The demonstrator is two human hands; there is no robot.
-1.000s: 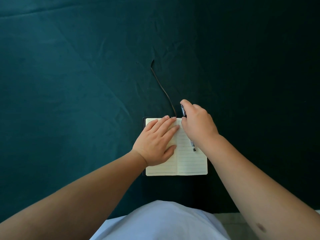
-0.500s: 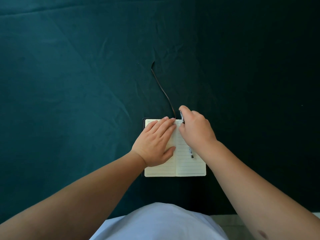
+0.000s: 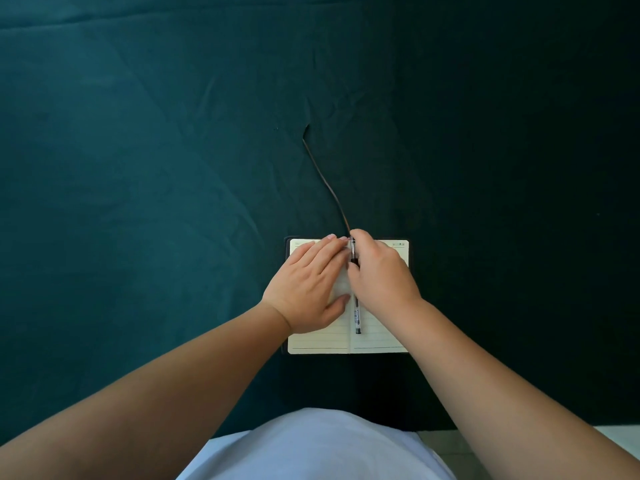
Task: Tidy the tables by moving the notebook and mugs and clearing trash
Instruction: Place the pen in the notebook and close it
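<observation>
An open notebook (image 3: pixel 375 336) with lined cream pages and a dark cover lies on the dark green tablecloth near me. My left hand (image 3: pixel 310 289) rests flat, fingers spread, on the left page. A pen (image 3: pixel 356 315) lies along the notebook's centre fold, its tip toward me. My right hand (image 3: pixel 381 275) covers the right page and pinches the pen's far end between thumb and fingers. The notebook's ribbon bookmark (image 3: pixel 325 178) trails away from the spine across the cloth.
The dark green cloth (image 3: pixel 156 168) covers the whole table, creased but flat. The table's near edge and a strip of pale floor (image 3: pixel 616 434) show at the lower right. My light shirt fills the bottom centre.
My right hand has shifted the pen left, from lying slanted on the right page to lying along the centre fold. My left hand stays flat on the left page.
</observation>
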